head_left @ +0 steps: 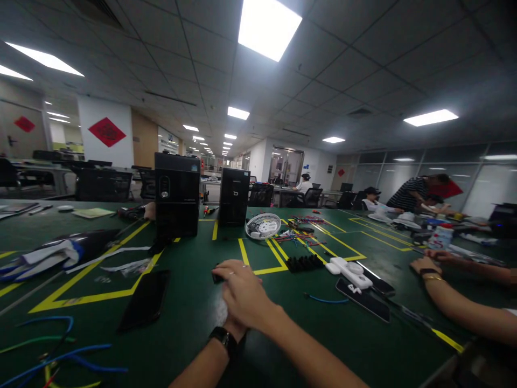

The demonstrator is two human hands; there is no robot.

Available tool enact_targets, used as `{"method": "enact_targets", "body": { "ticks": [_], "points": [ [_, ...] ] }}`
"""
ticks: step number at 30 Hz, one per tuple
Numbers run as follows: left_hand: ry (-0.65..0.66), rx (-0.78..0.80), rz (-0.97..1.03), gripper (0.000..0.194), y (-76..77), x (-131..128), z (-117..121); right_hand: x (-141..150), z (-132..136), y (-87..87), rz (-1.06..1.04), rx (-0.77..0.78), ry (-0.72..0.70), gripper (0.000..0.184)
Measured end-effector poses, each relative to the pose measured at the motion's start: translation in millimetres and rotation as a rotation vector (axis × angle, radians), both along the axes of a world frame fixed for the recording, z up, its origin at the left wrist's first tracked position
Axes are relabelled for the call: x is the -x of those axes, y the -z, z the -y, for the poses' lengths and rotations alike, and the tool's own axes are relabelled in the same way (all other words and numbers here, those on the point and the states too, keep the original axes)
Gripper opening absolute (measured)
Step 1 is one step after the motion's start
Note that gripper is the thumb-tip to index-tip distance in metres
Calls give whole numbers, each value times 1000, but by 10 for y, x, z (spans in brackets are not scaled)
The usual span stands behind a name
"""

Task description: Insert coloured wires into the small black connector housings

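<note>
Holds both forearms [302,334] stretched forward, converging at the hands. Rests the right hand [247,293], with fingers [230,267] bent, over the left hand [235,326], mostly hidden beneath.

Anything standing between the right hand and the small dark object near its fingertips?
Nothing visible does: the right hand lies over the left hand, its fingertips at the small dark object; whether they touch is unclear.

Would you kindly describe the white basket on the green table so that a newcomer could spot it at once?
On the green table, find the two upright black computer towers. Just right of the right-hand tower and slightly nearer the camera is a rounded basket, left of a tangle of coloured wires. Its white openwork wall sets it apart from these dark and colourful neighbours.
</note>
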State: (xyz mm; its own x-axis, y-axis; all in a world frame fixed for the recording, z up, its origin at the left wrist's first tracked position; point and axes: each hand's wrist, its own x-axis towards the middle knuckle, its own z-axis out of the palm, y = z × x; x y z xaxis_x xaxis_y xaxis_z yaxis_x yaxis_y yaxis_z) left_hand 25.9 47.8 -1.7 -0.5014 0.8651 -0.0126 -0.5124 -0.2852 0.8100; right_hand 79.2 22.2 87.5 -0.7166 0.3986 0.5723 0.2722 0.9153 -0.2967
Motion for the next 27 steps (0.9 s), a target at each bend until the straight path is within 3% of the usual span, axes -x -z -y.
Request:
{"method": "enact_targets", "body": {
  "ticks": [2, 5, 7, 10, 14, 18, 23, 27],
  "points": [
    [-22, 17, 16, 32, -8, -2, 8, -365, -224, 112, -6, 89, 29, 56],
    [-25, 54, -13, 32, -38, -26, -9, -694, -433, 253, 69, 183, -59, 68],
    [3, 64, -37, 35, -68, -43, -3, -774, -513, 300, 96, 203, -103, 65],
    [26, 81, -65, 45, -100, -47, 115, -795, -683, 320, 82, 191, -45, 57],
    [0, 87, -259, 43, -72, 16, 493, -701, -1071, 362, 128, 165, 132, 57],
    [100, 94, -365, 25, -24, 112, 801, -387, -1380, 461, 258, 120, 161, 59],
    [144, 93, -429, 17, -52, 122, 828, 66, -1448, 552, 301, 79, 128, 61],
    [164, 108, -515, 17, -60, 106, 817, 59, -1367, 573, 315, 39, 142, 58]
  ]
}}
